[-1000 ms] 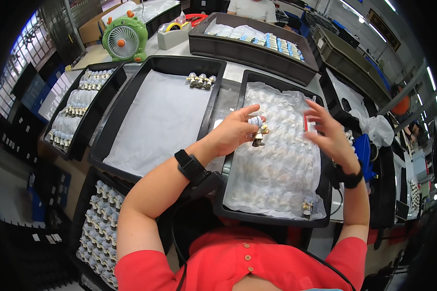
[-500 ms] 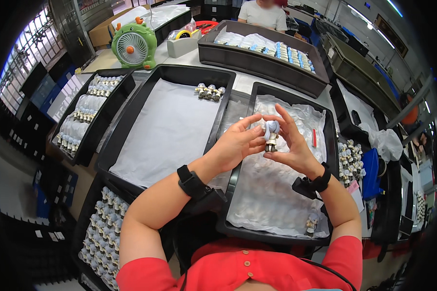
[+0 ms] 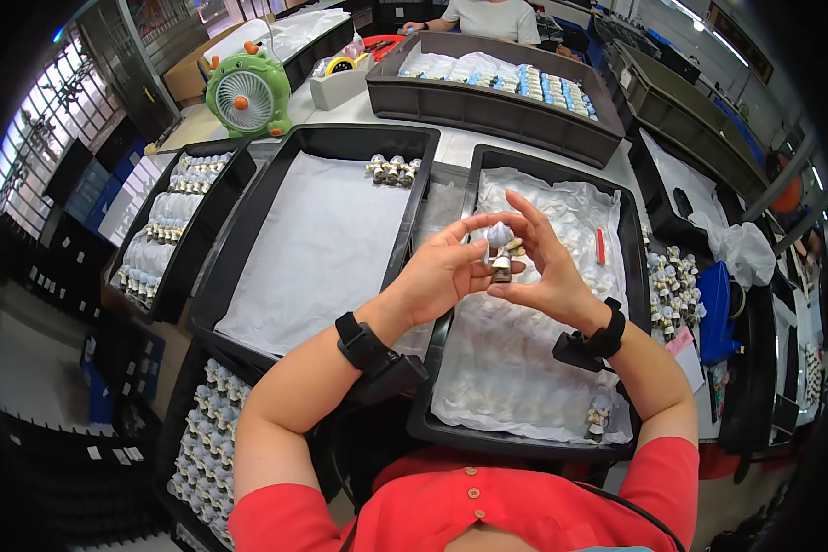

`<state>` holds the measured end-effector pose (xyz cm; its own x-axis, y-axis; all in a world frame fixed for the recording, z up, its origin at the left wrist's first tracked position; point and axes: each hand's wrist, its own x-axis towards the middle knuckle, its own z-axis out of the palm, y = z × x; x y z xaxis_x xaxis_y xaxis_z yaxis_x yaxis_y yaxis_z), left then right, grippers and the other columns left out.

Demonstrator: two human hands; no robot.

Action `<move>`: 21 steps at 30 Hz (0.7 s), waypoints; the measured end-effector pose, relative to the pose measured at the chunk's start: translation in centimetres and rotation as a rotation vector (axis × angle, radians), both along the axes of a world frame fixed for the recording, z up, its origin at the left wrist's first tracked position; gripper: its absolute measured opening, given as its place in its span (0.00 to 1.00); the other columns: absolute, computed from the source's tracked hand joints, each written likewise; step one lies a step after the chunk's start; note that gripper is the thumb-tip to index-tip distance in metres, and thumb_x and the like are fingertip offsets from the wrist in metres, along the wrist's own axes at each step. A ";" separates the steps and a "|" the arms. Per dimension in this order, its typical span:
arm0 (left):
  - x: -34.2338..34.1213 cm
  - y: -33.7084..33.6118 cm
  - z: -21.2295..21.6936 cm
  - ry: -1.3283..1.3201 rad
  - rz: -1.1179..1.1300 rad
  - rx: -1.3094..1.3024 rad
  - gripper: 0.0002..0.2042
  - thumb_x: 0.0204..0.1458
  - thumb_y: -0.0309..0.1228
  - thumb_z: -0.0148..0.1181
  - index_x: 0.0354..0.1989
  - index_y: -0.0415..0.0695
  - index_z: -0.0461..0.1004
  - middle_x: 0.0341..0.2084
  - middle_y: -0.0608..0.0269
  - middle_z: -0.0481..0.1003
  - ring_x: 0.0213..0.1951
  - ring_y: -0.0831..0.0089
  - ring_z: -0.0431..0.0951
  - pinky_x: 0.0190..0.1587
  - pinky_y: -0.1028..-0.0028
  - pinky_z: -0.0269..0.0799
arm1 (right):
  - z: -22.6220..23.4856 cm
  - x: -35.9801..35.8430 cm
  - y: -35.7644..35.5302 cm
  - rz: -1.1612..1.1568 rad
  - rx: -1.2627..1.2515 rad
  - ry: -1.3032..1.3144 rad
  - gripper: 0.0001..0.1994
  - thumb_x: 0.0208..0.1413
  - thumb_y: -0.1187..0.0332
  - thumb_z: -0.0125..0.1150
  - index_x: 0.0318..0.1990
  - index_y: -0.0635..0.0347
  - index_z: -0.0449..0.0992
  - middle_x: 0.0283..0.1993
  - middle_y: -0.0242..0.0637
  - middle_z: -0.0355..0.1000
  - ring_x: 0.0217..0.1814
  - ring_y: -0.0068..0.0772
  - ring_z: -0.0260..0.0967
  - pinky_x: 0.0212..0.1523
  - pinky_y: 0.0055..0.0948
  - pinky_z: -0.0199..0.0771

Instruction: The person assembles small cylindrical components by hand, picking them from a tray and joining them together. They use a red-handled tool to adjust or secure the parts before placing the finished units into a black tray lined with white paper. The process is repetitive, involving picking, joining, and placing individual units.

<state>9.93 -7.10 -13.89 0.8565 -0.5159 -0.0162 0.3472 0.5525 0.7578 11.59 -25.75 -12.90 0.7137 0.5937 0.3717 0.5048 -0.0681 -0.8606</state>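
The figurine (image 3: 500, 253) is held roughly upright above the far half of a lined tray, with both hands grasping it: the left hand (image 3: 443, 271) has its thumb and fingers at its side, and the right hand (image 3: 552, 271) curves around it, thumb near the feet. It looks light and stiff, probably smooth hard plastic that could slip from dry fingertips. The thin arms and small parts seem the easiest to bend or scuff, so the body and broad head would be the safest places to hold.

Beneath the grip, the black tray (image 3: 524, 445) carries a crinkled translucent sheet (image 3: 524, 368) over rows of pale shapes. On it lie a red strip (image 3: 601, 247), right of the grip, and a lone figurine (image 3: 600, 416), nearer the body. Left of the grip, a paper-lined tray (image 3: 359, 137) holds a small cluster (image 3: 393, 171) in its far right corner. Farther left, a narrow tray (image 3: 219, 213) has figurine rows between white sheets. Beyond the grip, a grey-brown bin (image 3: 488, 115) holds blue-and-white rows.
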 end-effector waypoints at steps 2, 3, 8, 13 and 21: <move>0.1 -0.4 -0.4 0.012 -0.033 0.020 0.17 0.60 0.30 0.38 0.57 0.42 0.56 0.47 0.55 0.67 0.47 0.61 0.73 0.46 0.66 0.72 | 0.1 -0.5 0.1 -0.032 -0.030 -0.138 0.46 0.37 0.76 0.68 0.66 0.51 0.47 0.61 0.42 0.58 0.57 0.36 0.62 0.56 0.34 0.64; -0.2 -0.6 -0.4 0.009 -0.018 0.037 0.17 0.61 0.31 0.39 0.57 0.42 0.56 0.46 0.57 0.68 0.47 0.64 0.73 0.45 0.67 0.72 | 0.2 -0.7 0.3 -0.045 -0.046 -0.229 0.46 0.37 0.77 0.67 0.65 0.52 0.47 0.60 0.43 0.58 0.56 0.37 0.63 0.55 0.34 0.65; -0.8 -1.3 0.0 -0.035 -0.014 0.145 0.19 0.60 0.41 0.42 0.56 0.45 0.56 0.44 0.63 0.68 0.45 0.71 0.73 0.42 0.71 0.69 | 0.0 -0.8 0.5 -0.104 -0.111 -0.463 0.45 0.36 0.81 0.63 0.65 0.53 0.47 0.60 0.44 0.58 0.52 0.41 0.65 0.48 0.32 0.71; -1.3 -1.2 0.4 -0.159 -0.003 0.239 0.23 0.58 0.41 0.47 0.57 0.44 0.53 0.47 0.61 0.66 0.47 0.69 0.71 0.43 0.71 0.68 | -0.3 -1.1 1.1 -0.095 -0.046 -0.366 0.45 0.35 0.82 0.62 0.65 0.55 0.48 0.61 0.43 0.57 0.53 0.44 0.63 0.46 0.29 0.74; -1.6 -0.6 1.0 -0.111 0.098 0.365 0.19 0.53 0.31 0.56 0.52 0.41 0.61 0.34 0.65 0.70 0.38 0.77 0.73 0.39 0.75 0.70 | 0.0 -1.1 0.9 -0.073 -0.099 -0.448 0.45 0.36 0.74 0.68 0.64 0.59 0.49 0.61 0.46 0.56 0.58 0.45 0.60 0.58 0.36 0.59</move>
<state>8.35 -7.71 -12.94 0.9084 -0.4088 -0.0879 0.2110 0.2667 0.9404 10.54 -24.90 -12.93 0.5371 0.5959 0.5970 0.8161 -0.1880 -0.5465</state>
